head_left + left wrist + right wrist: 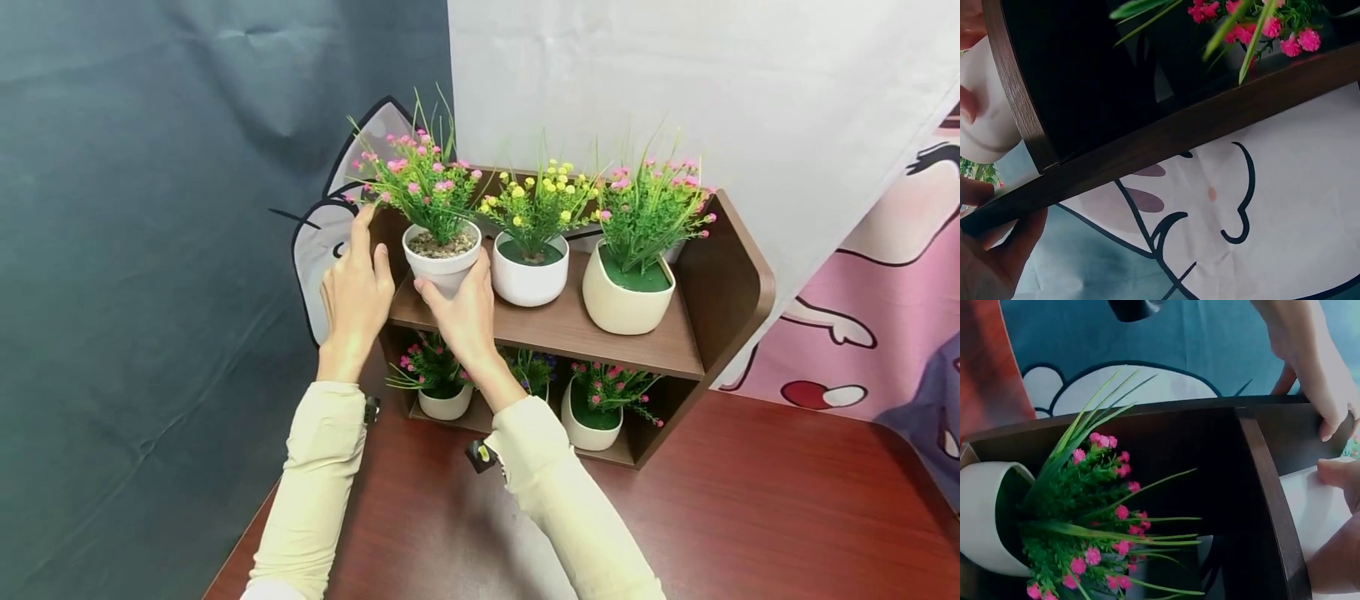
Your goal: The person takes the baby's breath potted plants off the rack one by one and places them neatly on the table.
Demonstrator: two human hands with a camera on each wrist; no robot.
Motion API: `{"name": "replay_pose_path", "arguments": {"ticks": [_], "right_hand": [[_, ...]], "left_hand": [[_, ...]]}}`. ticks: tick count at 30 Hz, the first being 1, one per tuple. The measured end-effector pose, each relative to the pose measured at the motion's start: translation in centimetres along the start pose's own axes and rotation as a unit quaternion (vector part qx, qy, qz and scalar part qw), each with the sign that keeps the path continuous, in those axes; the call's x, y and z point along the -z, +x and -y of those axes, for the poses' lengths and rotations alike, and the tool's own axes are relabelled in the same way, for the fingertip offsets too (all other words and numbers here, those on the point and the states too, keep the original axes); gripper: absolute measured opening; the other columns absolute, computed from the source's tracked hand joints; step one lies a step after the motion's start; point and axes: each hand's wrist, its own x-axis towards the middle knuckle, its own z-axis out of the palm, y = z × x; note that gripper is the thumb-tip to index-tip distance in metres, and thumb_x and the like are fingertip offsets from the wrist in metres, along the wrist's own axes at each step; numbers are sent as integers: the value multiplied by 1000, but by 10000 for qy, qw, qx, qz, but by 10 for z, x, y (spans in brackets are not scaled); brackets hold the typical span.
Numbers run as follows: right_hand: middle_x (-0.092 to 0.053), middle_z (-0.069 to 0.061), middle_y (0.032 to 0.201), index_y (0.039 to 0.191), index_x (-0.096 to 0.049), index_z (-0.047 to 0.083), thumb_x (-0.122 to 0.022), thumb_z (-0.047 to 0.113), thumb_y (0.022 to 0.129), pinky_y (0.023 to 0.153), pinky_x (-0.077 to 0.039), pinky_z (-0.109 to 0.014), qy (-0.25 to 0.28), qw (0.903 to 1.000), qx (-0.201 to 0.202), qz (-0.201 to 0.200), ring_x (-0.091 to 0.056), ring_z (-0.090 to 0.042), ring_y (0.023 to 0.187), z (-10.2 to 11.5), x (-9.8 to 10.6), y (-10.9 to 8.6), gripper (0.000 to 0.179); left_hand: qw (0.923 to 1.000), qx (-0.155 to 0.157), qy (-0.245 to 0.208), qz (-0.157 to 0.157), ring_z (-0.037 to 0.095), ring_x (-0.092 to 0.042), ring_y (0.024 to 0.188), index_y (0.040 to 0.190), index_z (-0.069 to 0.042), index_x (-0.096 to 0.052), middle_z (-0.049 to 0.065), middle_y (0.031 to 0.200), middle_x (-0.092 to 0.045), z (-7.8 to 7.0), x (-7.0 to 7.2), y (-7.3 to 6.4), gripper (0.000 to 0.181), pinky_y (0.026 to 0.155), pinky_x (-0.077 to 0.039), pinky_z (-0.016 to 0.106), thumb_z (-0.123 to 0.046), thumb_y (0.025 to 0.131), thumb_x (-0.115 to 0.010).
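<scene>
My right hand (468, 321) grips a white flowerpot (441, 268) with pink flowers, thumb in front and fingers around its right side. The pot stands upright at the left end of the upper tier of a brown wooden shelf (637, 350). Beside it, my left hand (355, 292) holds the shelf's left side panel (1141, 153). Its thumb lies on the inner face and the fingers on the outer face, as the left wrist view shows. Pebbles fill the gripped pot under the pink flowers (420, 171).
Right of it on the upper tier stand a white pot (531, 282) with yellow flowers and a cream pot (626, 302) with pink ones. Several smaller potted plants, one a white pot (982, 515), occupy the lower tier. Curtains hang behind the reddish table (750, 508).
</scene>
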Motion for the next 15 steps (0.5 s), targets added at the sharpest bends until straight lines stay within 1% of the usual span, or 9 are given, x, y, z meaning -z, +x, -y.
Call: {"name": "replay_pose_path", "arguments": {"ticks": [4, 7, 8, 10, 11, 12, 13, 14, 15], "right_hand": [[-33, -9, 126, 133, -18, 6, -63, 39, 73, 89, -32, -32, -63, 9997, 236, 85, -37, -16, 112, -3, 6, -9, 82], [-33, -8, 127, 133, -18, 6, -63, 40, 73, 89, -32, -32, -106, 9986, 402, 321, -36, -15, 113, -2, 17, -22, 82], [-34, -8, 127, 134, -18, 7, -63, 40, 73, 89, -32, -33, -100, 9980, 461, 411, -37, -15, 113, -1, 21, -27, 83], [-34, -7, 128, 135, -17, 9, -63, 41, 73, 88, -33, -33, -96, 9965, 598, 583, -37, -14, 113, 1, 29, -37, 84], [-34, -7, 128, 135, -17, 9, -63, 41, 73, 88, -33, -33, -94, 9955, 682, 655, -37, -14, 113, 2, 33, -43, 84], [-35, -6, 127, 135, -17, 11, -63, 42, 72, 88, -33, -33, -79, 9945, 755, 714, -37, -13, 112, 2, 37, -48, 84], [-36, -5, 127, 135, -17, 12, -65, 41, 71, 87, -34, -33, -35, 9933, 867, 763, -38, -12, 112, 3, 41, -54, 84], [-37, -3, 125, 135, -18, 13, -66, 40, 71, 86, -35, -33, -8, 9922, 948, 811, -39, -12, 110, 3, 44, -60, 84], [-38, -2, 124, 134, -20, 14, -67, 39, 70, 85, -35, -32, -14, 9909, 1046, 842, -40, -11, 109, 2, 47, -66, 84]], "left_hand": [[10000, 12, -12, 41, 25, -38, 39, 131, -26, -30, 8, 56, -45, -3, -2, -1, 42, 41, -24, 35, -25, 90, -38], [10000, 80, 43, 34, 28, -40, 41, 127, -20, -35, 9, 58, -46, -3, -3, -1, 38, 42, -26, 38, -27, 90, -37], [9999, 104, 74, 14, 30, -41, 43, 121, -15, -40, 10, 59, -46, -3, -2, 0, 34, 42, -27, 40, -28, 90, -37], [9997, 150, 202, 33, 33, -42, 45, 98, -6, -51, 12, 58, -45, -2, -2, -1, 24, 43, -28, 42, -25, 89, -38], [9995, 123, 296, 67, 34, -42, 46, 85, -3, -52, 13, 56, -44, -2, -2, -1, 23, 43, -29, 44, -22, 88, -40], [9991, 136, 381, 108, 35, -42, 47, 73, -2, -50, 14, 55, -43, -2, -1, -2, 23, 44, -30, 45, -18, 86, -41], [9987, 132, 468, 178, 36, -42, 48, 64, -2, -46, 15, 55, -43, -3, 0, -3, 24, 46, -31, 45, -14, 84, -42], [9986, 211, 418, 242, 38, -42, 53, 60, -2, -43, 17, 56, -43, -4, 1, -6, 24, 50, -32, 46, -11, 82, -43], [9990, 279, 263, 226, 38, -45, 58, 61, 2, -47, 20, 60, -47, -6, 3, -7, 20, 54, -34, 46, -8, 79, -44]]}}
